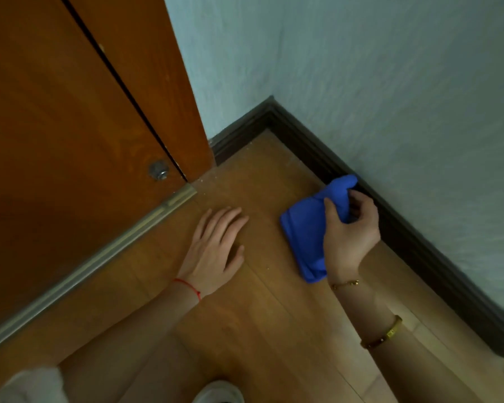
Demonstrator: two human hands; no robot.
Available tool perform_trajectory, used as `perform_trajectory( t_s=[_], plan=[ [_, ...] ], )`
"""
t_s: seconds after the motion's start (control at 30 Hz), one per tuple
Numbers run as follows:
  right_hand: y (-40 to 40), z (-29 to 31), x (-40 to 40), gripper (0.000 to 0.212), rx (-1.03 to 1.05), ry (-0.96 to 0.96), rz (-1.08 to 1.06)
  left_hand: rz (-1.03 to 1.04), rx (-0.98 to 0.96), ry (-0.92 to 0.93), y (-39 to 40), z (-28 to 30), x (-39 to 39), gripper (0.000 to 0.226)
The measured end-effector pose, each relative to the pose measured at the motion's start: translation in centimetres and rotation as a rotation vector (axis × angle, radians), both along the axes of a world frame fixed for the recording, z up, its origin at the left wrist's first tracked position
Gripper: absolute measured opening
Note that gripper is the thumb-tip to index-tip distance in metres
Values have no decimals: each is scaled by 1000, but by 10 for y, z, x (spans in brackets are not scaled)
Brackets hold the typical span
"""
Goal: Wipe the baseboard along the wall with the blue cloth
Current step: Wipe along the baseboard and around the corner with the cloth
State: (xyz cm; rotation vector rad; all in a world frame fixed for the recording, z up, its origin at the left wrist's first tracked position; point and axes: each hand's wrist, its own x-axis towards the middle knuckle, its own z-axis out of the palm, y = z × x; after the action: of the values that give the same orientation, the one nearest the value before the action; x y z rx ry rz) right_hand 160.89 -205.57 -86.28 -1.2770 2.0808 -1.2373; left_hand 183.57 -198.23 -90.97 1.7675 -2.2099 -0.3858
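The left hand (pixel 216 248) is lying flat on the wooden floor (pixel 274 330), fingers straight and spread. To its right, the right hand (pixel 351 231) is gripping the blue cloth (pixel 306 228), whose far end is touching the dark baseboard (pixel 405 228).

The wooden floor (pixel 274 330) carries a flat left hand (pixel 216 248), the lower fold of the blue cloth (pixel 306 234), and pale crumbs near the door.

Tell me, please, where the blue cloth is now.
In the head view, right of centre, the blue cloth is gripped by the right hand, its upper end against the dark baseboard.
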Motion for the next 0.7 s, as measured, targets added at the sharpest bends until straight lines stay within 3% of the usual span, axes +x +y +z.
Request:
perform_trajectory(
  t_s=[0.1, 0.3, 0.47, 0.7],
  plan=[
    [3, -3, -8, 34, -5, -50, -142, -79, 12, -10, -5, -3, -19, 55],
    [-6, -8, -1, 26, -59, -107, -223, -139, 21, -45, -8, -11, -41, 56],
    [22, -8, -39, 23, -98, -29, -287, -146, 9, -6, -7, -10, -40, 55],
    [20, -11, -30, 26, -81, 30, -225, -135, 36, -23, -7, -9, -41, 56]
  ],
)
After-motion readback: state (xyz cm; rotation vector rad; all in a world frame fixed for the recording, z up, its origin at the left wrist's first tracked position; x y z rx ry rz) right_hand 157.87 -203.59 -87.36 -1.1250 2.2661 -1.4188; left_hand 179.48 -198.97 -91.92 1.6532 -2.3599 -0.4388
